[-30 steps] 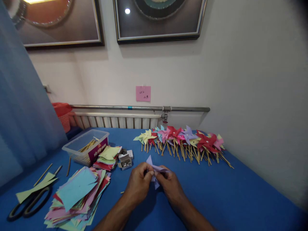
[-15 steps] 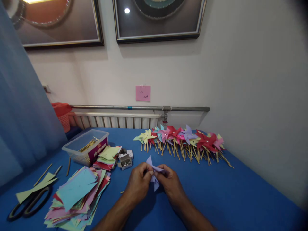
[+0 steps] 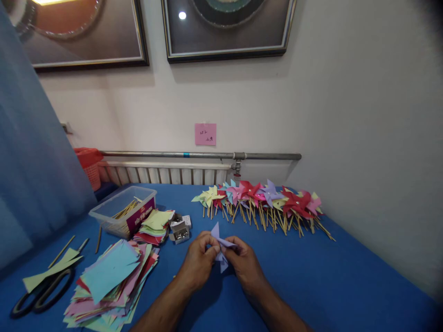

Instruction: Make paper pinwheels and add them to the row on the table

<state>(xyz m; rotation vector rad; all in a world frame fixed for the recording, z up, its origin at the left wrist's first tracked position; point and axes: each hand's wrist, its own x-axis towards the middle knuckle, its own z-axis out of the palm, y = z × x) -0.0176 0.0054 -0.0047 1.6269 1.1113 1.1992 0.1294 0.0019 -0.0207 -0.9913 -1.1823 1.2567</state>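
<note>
A lilac paper pinwheel [image 3: 222, 263] is pinched between both hands above the blue table [image 3: 294, 286]. My left hand [image 3: 200, 258] closes its thumb and fingers on the pinwheel's left side near the centre. From the right, my right hand [image 3: 245, 262] grips the folded blades, fingers curled. One blade points up, another points down. Any pin or stick at its centre is hidden by the fingers. Just beyond my left hand stand small open boxes of shiny metal pins [image 3: 180, 235].
Finished pinwheels [image 3: 256, 193] on sticks lie in a row at the back. On the left are a stack of coloured paper [image 3: 110, 272], smaller cut papers [image 3: 155, 223], a clear plastic box [image 3: 119, 207] of sticks, and black-handled scissors [image 3: 51, 293] under a pale green strip [image 3: 51, 269].
Both hands stay nearly in place, still on the lilac pinwheel. The pinwheel has shifted very slightly upward; nothing else has visibly moved.
</note>
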